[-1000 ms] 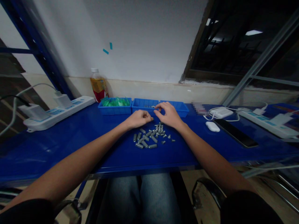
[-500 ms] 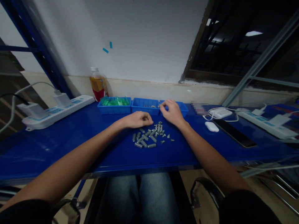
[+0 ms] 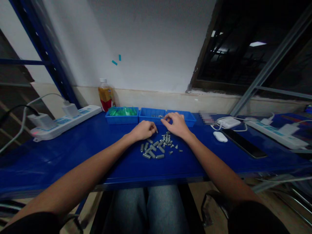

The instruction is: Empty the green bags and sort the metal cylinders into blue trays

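Note:
Fingers curled into a pinch, my left hand [image 3: 144, 130] rests just above the table, left of the loose metal parts; a tiny pale tip shows at its fingertips, too small to name. My right hand [image 3: 177, 124] is in front of the right end of the middle blue bin [image 3: 151, 121], thumb and forefinger drawn together; what they hold, if anything, cannot be made out. Below the hands lie several metal cylinders [image 3: 153, 154] and a heap of small screws [image 3: 167, 139]. A few small metal pieces [image 3: 157, 116] sit inside the middle bin.
A left blue bin [image 3: 122, 120] holds green plastic bags [image 3: 123, 111]; a right blue bin [image 3: 190, 121] is partly hidden by my hand. Behind stands a drink bottle [image 3: 105, 96]. Power strips [image 3: 65, 122] lie at both sides. Right: a white earphone case [image 3: 220, 136] and a phone [image 3: 245, 143].
The view has tilted slightly upward. My right hand has shifted a little left and toward me, along the middle bin's edge. My left hand stays almost in place, still pinched.

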Tool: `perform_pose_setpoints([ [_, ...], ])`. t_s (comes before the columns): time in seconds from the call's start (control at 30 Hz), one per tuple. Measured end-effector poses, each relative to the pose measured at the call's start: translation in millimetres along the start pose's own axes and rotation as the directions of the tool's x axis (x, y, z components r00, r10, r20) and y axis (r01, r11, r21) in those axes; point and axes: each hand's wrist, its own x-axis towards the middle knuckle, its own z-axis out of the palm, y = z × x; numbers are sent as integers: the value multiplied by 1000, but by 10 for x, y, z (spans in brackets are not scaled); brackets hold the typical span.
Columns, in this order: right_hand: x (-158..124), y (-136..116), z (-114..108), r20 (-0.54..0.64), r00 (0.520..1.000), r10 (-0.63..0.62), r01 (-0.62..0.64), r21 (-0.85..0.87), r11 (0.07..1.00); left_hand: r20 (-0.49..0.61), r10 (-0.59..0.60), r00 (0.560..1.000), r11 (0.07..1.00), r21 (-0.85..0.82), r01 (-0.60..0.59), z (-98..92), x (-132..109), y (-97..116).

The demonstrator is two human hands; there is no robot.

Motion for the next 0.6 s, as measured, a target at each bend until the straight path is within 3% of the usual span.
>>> perform_pose_setpoints([
  [0.17,-85,-195,76,97,982,-160,165,-46,985,-181,-168,969,980,-140,143,-10,17,43],
  [0.43,-79,-187,-8,80,974,-213,222,-128,967,-252,-161,954,958,-271,91,62,0,110],
  [0.53,-46,-122,-36,71,978,-198,205,-120,971,-193,-145,970,941,-330,75,80,-10,126],
  [0.6,-12,-15,-54,41,990,-133,137,-125,983,-50,-105,993,942,-326,83,81,-24,158],
])
